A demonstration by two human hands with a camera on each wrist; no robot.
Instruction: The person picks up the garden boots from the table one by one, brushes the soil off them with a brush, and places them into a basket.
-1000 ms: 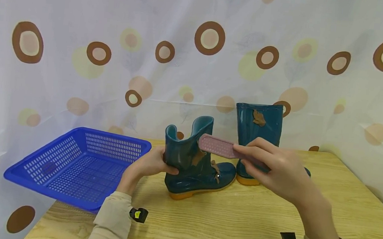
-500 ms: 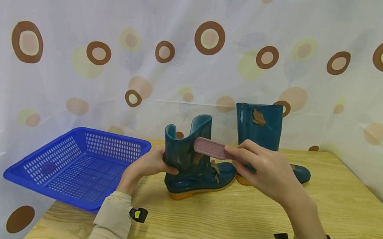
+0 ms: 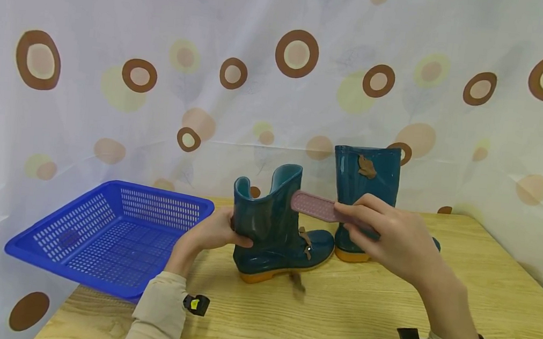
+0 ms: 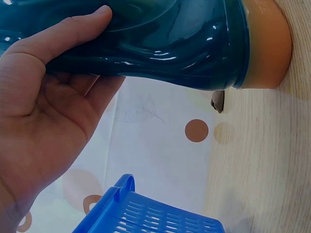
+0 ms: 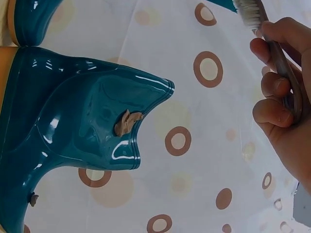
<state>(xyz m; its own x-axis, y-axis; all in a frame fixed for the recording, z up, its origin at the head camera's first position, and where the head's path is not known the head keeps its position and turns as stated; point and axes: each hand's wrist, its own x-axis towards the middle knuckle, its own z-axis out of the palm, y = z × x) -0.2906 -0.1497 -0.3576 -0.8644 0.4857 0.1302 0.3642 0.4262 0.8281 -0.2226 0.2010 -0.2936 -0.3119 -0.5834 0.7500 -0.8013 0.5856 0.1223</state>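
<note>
A dark teal rubber boot (image 3: 268, 226) stands on the table, and my left hand (image 3: 213, 230) grips the back of its shaft, thumb on the near side. My right hand (image 3: 393, 242) holds a scrubbing brush (image 3: 316, 207) by its handle, the pinkish back facing me and its head beside the shaft's front edge. White bristles (image 5: 248, 13) show in the right wrist view. A blurred brown scrap (image 3: 297, 282) is just in front of the boot's sole. More brown matter (image 3: 305, 242) clings over the instep.
A second teal boot (image 3: 362, 185) stands behind the brush at right, with a brown leaf-like piece (image 3: 366, 167) on its shaft. On the left, a blue plastic basket (image 3: 106, 284) rests partly over the wooden table's (image 3: 335, 326) edge. A patterned curtain hangs behind.
The brush moved left against the shaft, then back right. The brown patch on the gripped boot's shaft has come off, and a brown scrap now appears below it. My left hand stayed put.
</note>
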